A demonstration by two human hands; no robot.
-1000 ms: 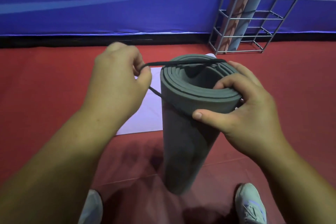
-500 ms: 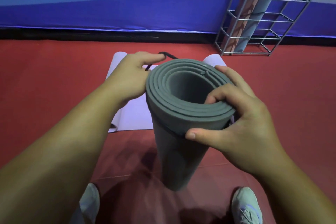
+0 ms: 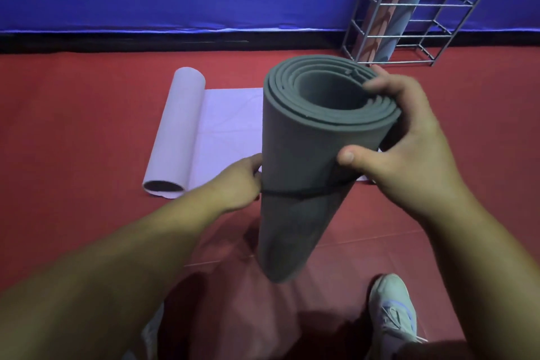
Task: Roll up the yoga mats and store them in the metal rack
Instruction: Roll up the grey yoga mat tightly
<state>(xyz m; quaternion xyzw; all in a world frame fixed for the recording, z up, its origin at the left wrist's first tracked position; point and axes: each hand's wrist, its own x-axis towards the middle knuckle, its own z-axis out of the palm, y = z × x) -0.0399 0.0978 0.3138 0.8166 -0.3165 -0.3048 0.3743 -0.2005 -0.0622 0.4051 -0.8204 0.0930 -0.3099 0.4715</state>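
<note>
At centre frame, a rolled grey yoga mat (image 3: 304, 155) stands on end on the red floor (image 3: 73, 126), a black strap (image 3: 295, 193) circling its middle. At 3 o'clock, the right hand (image 3: 409, 152) clasps the roll's upper rim, thumb pressed on its wall. At 9 o'clock, the left hand (image 3: 236, 184) pinches the strap. Behind lies a half-rolled lilac mat (image 3: 181, 128). At 1 o'clock, the metal rack (image 3: 420, 9) holds two rolled mats (image 3: 403, 6).
</note>
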